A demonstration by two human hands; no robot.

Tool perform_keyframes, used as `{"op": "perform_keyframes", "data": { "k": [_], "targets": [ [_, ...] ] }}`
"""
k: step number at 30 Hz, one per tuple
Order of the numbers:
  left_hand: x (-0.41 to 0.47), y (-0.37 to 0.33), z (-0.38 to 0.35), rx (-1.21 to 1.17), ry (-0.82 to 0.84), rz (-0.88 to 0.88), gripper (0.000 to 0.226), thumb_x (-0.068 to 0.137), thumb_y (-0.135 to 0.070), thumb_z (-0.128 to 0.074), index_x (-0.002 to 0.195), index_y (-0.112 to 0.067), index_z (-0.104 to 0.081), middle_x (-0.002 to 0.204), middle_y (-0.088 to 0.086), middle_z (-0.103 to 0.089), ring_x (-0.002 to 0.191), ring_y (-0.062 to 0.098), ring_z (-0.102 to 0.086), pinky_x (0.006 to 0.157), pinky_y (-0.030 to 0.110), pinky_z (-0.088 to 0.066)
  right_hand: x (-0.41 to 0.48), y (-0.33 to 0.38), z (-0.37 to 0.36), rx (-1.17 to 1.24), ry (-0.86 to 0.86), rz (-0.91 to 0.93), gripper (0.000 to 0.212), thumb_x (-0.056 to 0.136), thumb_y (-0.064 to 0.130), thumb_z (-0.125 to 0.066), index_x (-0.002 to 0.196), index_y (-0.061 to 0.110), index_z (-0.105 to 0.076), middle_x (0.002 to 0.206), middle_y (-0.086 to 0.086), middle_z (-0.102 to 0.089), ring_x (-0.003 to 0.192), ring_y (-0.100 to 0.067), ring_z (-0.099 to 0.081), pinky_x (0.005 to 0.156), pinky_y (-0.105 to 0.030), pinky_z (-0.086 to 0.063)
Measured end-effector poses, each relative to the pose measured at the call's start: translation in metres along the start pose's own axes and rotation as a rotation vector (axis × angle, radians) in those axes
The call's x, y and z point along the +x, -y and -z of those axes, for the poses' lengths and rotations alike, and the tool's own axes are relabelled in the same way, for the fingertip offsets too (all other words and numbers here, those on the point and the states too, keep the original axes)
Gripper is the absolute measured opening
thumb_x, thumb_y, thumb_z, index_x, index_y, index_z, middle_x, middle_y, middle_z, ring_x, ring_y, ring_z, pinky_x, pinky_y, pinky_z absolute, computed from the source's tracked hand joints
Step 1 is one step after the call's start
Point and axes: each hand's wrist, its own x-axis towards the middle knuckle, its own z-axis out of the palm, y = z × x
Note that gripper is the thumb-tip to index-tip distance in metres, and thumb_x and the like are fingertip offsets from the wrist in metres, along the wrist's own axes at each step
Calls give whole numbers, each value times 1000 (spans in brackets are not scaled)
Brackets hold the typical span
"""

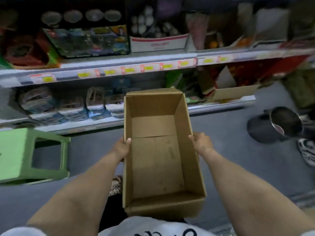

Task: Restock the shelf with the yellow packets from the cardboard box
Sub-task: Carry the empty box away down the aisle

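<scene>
Nearest the camera, my white shirt (153, 227) fills the lower edge, directly below the near end wall of the cardboard box (158, 167), which serves as the landmark throughout. The cardboard box is held open side up in front of me, long axis pointing away; its brown floor is bare and shows a flap seam across the middle, with no yellow packets visible inside it. My left hand (121, 148) clasps the box's left long wall, thumb hooked over the rim and fingers hidden on the outside. My right hand (202, 142) clasps the right long wall opposite it, thumb likewise at the rim; both grips are closed around the cardboard. Left of the box, a green plastic stool (25, 155) stands on the grey floor (238, 160). Right of the box, a dark pot with a shiny metal rim (279, 125) rests on the floor, and a patterned shoe (306, 150) sits at the frame edge just beyond it. Beyond the box's far end wall, the lower shelf (76, 125) carries blurred blue and clear packs. Above that, the upper shelf (119, 65) bears yellow price labels (109, 72) and mixed goods too blurred to identify.
</scene>
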Motion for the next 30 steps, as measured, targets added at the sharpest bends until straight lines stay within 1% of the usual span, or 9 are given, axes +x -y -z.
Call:
{"op": "perform_keyframes", "data": {
  "k": [3, 5, 7, 11, 14, 19, 22, 24, 30],
  "targets": [
    [11, -60, -47, 143, 83, -79, 48, 100, -46, -43, 143, -24, -43, 128, 12, -61, 110, 33, -60, 75, 31, -48, 10, -57, 34, 46, -58, -100, 40, 104, 41, -44, 115, 9, -65, 114, -19, -67, 111, -39, -58, 79, -38, -43],
    [18, -98, -75, 194, 137, -117, 53, 98, -46, -49, 146, -28, -39, 131, 10, -59, 114, 33, -59, 80, 32, -50, 15, -88, 54, 87, -91, -176, 39, 104, 39, -45, 115, 8, -65, 113, -19, -67, 110, -39, -59, 81, -40, -46],
    [30, -131, -102, 214, 194, -135, 55, 94, -49, -55, 145, -34, -39, 131, 9, -60, 114, 34, -60, 92, 44, -52, 21, -117, 70, 134, -123, -244, 38, 104, 39, -46, 118, 9, -65, 115, -18, -67, 111, -39, -59, 86, -41, -49],
    [56, -197, -160, 217, 319, -107, 55, 90, -48, -62, 140, -43, -39, 121, 11, -63, 100, 34, -65, 80, 48, -58, 40, -168, 106, 221, -182, -370, 37, 102, 43, -47, 120, 15, -63, 118, -14, -68, 111, -37, -61, 90, -44, -52],
    [79, -251, -206, 246, 405, -113, 49, 92, -43, -62, 137, -40, -43, 120, 10, -64, 98, 34, -66, 82, 52, -57, 53, -202, 137, 263, -213, -461, 34, 102, 42, -47, 120, 18, -64, 114, -12, -69, 106, -34, -63, 88, -45, -54],
    [82, -346, -279, 343, 522, -206, 51, 95, -37, -60, 142, -33, -40, 119, 7, -64, 97, 30, -66, 86, 42, -56, 66, -260, 189, 298, -270, -593, 34, 103, 40, -47, 119, 17, -66, 114, -15, -69, 106, -36, -63, 77, -37, -47],
    [85, -387, -330, 379, 571, -251, 54, 96, -32, -60, 146, -28, -39, 128, 9, -62, 102, 28, -65, 91, 42, -54, 76, -297, 215, 315, -300, -656, 35, 103, 40, -48, 120, 16, -68, 112, -16, -70, 106, -38, -63, 79, -39, -49],
    [83, -406, -356, 391, 586, -255, 55, 96, -33, -60, 146, -29, -39, 127, 10, -62, 96, 27, -65, 84, 37, -55, 81, -318, 232, 315, -311, -651, 36, 103, 39, -48, 121, 14, -68, 111, -17, -70, 107, -39, -62, 81, -40, -49],
    [89, -453, -456, 456, 558, -221, 64, 88, -52, -63, 145, -39, -37, 127, 8, -61, 104, 32, -63, 90, 47, -55, 127, -407, 286, 349, -305, -648, 36, 104, 36, -48, 125, 12, -66, 113, -17, -70, 108, -38, -62, 86, -43, -51]
  ]
}}
